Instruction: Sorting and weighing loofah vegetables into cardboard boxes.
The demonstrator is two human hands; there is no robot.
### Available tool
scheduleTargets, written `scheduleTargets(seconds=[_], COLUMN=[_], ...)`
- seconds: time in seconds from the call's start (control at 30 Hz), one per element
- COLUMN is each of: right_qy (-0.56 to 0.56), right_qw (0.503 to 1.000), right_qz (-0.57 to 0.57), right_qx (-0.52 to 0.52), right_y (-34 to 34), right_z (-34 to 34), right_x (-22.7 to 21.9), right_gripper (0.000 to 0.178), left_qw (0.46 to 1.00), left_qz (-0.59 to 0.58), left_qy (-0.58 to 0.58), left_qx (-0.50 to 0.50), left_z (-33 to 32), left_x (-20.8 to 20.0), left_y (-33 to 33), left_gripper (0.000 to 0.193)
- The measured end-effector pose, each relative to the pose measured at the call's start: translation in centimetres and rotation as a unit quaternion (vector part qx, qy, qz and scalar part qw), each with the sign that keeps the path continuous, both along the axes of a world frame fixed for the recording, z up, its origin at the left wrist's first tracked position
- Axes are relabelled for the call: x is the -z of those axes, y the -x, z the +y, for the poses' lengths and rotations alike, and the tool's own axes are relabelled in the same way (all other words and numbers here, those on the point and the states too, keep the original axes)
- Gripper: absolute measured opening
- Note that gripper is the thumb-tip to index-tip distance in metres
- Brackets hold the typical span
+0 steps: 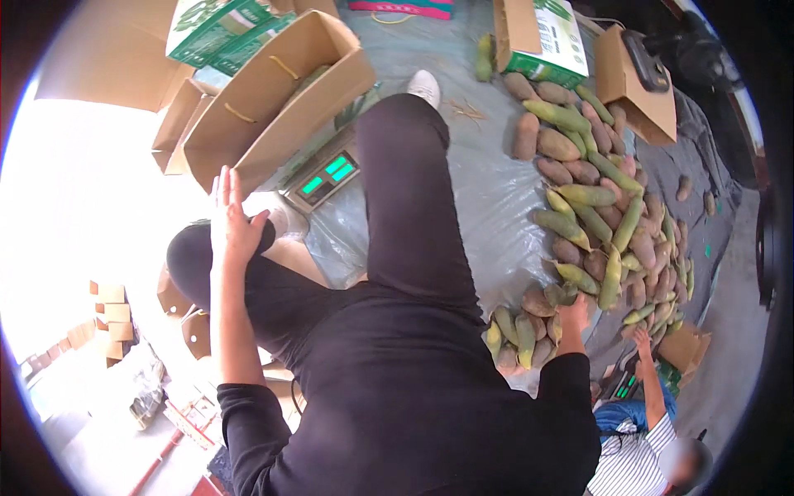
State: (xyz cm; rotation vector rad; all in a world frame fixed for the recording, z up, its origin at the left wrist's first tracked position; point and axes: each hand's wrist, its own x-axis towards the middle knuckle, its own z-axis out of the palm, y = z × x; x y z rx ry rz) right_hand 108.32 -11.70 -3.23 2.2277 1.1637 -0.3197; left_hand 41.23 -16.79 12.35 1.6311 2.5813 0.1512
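My left hand (235, 227) is raised over my bent knee with its fingers stretched out, beside the near corner of an open cardboard box (331, 87). That box has yellow cord handles and rests on a digital scale (329, 178) with a lit green display. Far to the right, my right hand (572, 314) is closed around a dark green radish (560, 294) at the near edge of a heap. Long green radishes (610, 279) and reddish-brown sweet potatoes (558, 145) make up the heap. My fingers partly cover the held radish.
Clear plastic sheeting (496, 223) covers the floor between my legs and the heap. Green-and-white printed boxes stand at the upper left (217, 33) and upper right (542, 41). A brown carton (637, 87) sits beyond the heap. At lower right, a person in a striped shirt (624, 463) reaches toward the heap.
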Motion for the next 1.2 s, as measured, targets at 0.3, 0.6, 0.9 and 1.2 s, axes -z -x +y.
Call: scheduleTargets(seconds=[0.3,0.6,0.9,1.2], right_qy=[-0.241,-0.406,-0.408,-0.25], right_qw=[0.88,0.618,0.427,0.515], right_qz=[0.392,0.503,0.494,0.324], right_qx=[-0.121,-0.447,-0.638,-0.754], right_y=[11.7,33.6,52.9,64.1], right_z=[8.5,19.5,19.2,12.9], right_x=[0.0,-20.1,-26.3,-20.9], right_gripper=[0.078,0.058,0.051,0.047], left_qw=[1.0,1.0,0.998,0.998], left_qz=[0.011,-0.026,-0.055,-0.056], left_qy=[0.009,-0.01,-0.018,-0.005], left_qx=[0.006,-0.004,0.008,0.006], left_z=[-0.8,-0.5,-1.0,-0.6], left_x=[-1.1,-1.2,-1.4,-1.2], left_y=[0.1,0.3,1.0,0.7], left_gripper=[0.086,0.086,0.085,0.084])
